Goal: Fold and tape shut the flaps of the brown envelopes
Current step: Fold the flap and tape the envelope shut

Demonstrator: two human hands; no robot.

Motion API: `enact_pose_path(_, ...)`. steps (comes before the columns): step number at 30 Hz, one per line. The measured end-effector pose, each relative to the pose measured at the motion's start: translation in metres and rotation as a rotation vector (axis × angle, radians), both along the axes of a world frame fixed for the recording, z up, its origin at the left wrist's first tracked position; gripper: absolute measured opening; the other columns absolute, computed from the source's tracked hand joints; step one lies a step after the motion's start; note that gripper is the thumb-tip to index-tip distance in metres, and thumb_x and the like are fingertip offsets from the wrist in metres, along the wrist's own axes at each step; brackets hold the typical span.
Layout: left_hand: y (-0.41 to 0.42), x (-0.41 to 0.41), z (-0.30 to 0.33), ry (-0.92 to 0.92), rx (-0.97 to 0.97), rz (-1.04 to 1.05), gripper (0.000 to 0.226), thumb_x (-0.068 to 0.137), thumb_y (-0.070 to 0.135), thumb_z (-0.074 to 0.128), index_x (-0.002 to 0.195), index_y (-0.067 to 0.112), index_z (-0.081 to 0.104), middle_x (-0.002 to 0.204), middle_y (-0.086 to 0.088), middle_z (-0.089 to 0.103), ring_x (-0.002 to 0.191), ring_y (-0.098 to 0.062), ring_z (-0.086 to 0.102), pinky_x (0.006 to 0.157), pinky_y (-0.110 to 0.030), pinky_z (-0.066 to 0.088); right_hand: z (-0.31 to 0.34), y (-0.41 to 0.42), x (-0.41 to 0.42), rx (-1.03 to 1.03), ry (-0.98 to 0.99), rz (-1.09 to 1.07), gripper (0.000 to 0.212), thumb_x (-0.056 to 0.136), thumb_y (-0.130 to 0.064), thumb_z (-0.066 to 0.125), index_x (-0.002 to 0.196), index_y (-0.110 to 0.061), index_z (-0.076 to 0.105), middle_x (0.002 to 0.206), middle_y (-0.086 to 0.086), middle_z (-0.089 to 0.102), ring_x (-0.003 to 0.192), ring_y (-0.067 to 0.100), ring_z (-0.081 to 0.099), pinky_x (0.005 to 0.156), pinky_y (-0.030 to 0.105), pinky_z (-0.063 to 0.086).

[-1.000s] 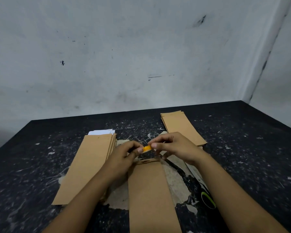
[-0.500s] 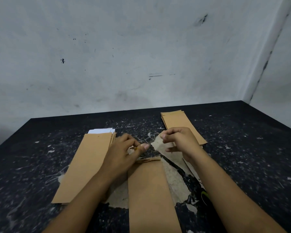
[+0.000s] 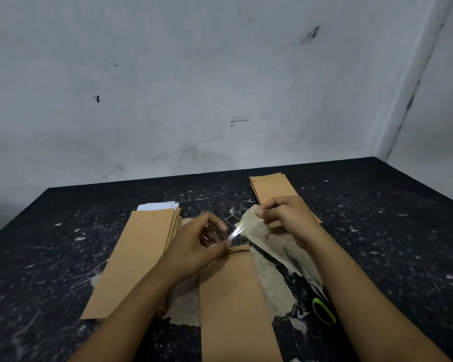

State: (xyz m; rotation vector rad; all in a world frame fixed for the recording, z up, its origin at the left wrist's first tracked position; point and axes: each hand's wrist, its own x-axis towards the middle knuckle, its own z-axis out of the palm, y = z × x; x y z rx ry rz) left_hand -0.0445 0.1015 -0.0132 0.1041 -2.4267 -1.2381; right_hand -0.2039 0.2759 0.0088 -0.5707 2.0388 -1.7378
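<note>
Both forearms reach in from the near edge of the table (image 3: 377, 205) and meet over the far end of the envelope (image 3: 233, 296), which lies flat, lengthwise, in the middle of the table.

The left hand (image 3: 194, 244) sits just left of the envelope's far end, palm turned inward, fingers bent, thumb and forefinger pinched on one end of a strip of clear tape (image 3: 237, 232). The right hand (image 3: 285, 218) is raised beyond and right of the envelope's far end, wrist cocked, fingers curled, its thumb and forefinger closed together; whether they grip the tape's other end is not clear. The strip glints between the two hands, slanting up toward the right one, above the envelope's flap (image 3: 239, 248), which is folded over.

A left stack (image 3: 139, 257) of envelopes, with white paper (image 3: 157, 206) showing at its far end, lies left of the envelope. A right stack (image 3: 270, 189) lies beyond and to the right, partly behind the right hand. Scissors (image 3: 322, 307) with a green-lined handle lie right of the envelope, under the right forearm.

A second ago both hands were close together over the flap, holding a small yellow tape roll between them. Half a second ago they had begun to part. Now they are wider apart, the roll is out of sight, and the tape shows stretched in the gap. The envelope and both stacks have not moved.
</note>
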Motion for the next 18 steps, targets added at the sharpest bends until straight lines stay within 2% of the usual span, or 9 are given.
enact_pose_path(3,0.003,0.000,0.000,-0.084,-0.019,-0.113,0.019,0.091,0.010,0.070,0.104,0.023,0.073,0.102,0.017,0.071,0.094,-0.003,0.066,0.074,-0.013,0.048,0.001,0.001,-0.001,0.052,0.027,0.016,0.008,0.083,-0.003,0.076,0.076,-0.006,0.075,0.063,-0.009,0.070,0.070,0.015,0.060,0.054,0.026,0.054)
enact_pose_path(5,0.003,0.000,0.000,-0.150,0.039,-0.127,0.021,0.093,0.009,0.066,0.109,0.021,0.074,0.106,0.015,0.073,0.099,0.001,0.065,0.078,-0.012,0.047,0.002,0.004,-0.002,0.124,0.045,0.031,0.006,0.082,-0.005,0.079,0.076,-0.007,0.077,0.063,-0.008,0.070,0.066,0.014,0.060,0.054,0.026,0.053)
enact_pose_path(8,0.003,-0.001,-0.001,-0.192,0.105,-0.112,0.023,0.093,0.007,0.065,0.110,0.020,0.074,0.104,0.014,0.074,0.095,0.003,0.065,0.077,-0.010,0.047,0.004,0.009,-0.004,0.277,0.080,0.053,0.009,0.080,-0.014,0.084,0.084,-0.008,0.078,0.070,0.001,0.073,0.061,0.013,0.062,0.052,0.025,0.051)
enact_pose_path(11,0.004,-0.001,-0.002,-0.241,0.159,-0.116,0.025,0.093,0.003,0.064,0.110,0.019,0.074,0.097,0.024,0.074,0.093,0.010,0.064,0.076,-0.007,0.046,0.010,0.017,-0.008,0.427,0.149,-0.016,0.017,0.080,-0.016,0.085,0.091,-0.010,0.073,0.079,0.005,0.074,0.059,0.012,0.064,0.050,0.023,0.050)
enact_pose_path(14,0.003,0.000,-0.004,-0.259,0.187,-0.115,0.024,0.094,0.011,0.066,0.111,0.025,0.075,0.107,0.015,0.074,0.102,0.004,0.064,0.082,-0.010,0.047,0.017,0.037,-0.006,0.560,0.154,0.061,0.013,0.084,-0.017,0.081,0.089,-0.008,0.074,0.078,0.005,0.072,0.062,0.011,0.061,0.052,0.023,0.049)
enact_pose_path(18,0.009,0.000,-0.003,-0.256,0.280,-0.103,0.021,0.095,0.019,0.064,0.112,0.026,0.075,0.111,0.013,0.074,0.109,-0.002,0.065,0.094,-0.019,0.049,0.021,0.071,0.011,0.766,0.159,0.189,0.022,0.081,-0.022,0.084,0.094,-0.008,0.072,0.079,0.003,0.073,0.064,0.010,0.063,0.052,0.021,0.048)
